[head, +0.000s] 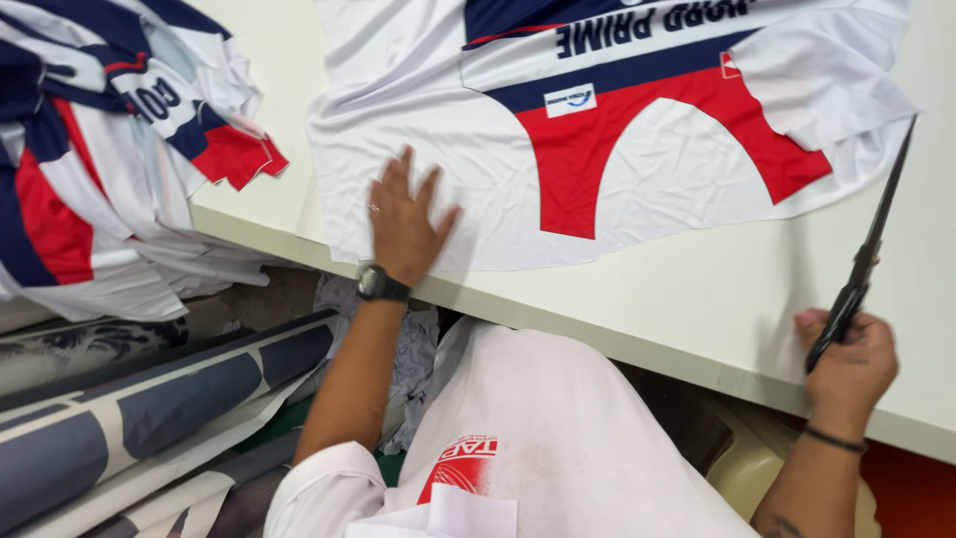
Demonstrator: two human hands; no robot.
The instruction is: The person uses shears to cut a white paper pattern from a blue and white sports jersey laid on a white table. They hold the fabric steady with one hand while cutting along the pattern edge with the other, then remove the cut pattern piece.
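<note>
Now, left hand (403, 224): my fingers spread flat, pressing the white jersey panel (597, 130).
Right hand (851, 364): clenched around black scissors (866, 249), right of the panel.
Panel: spread on the table (697, 299).
Pile: cut jersey pieces (110, 149), left of the panel.

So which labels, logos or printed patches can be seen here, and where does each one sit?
Small logo patch: white rectangle with blue mark, on the navy band of the cloth panel spread on the table.
Lettering band: dark letters on white, top edge.
Shirt print: red and white, on the person's front.
Lettered piece: navy, on the left pile.
</note>
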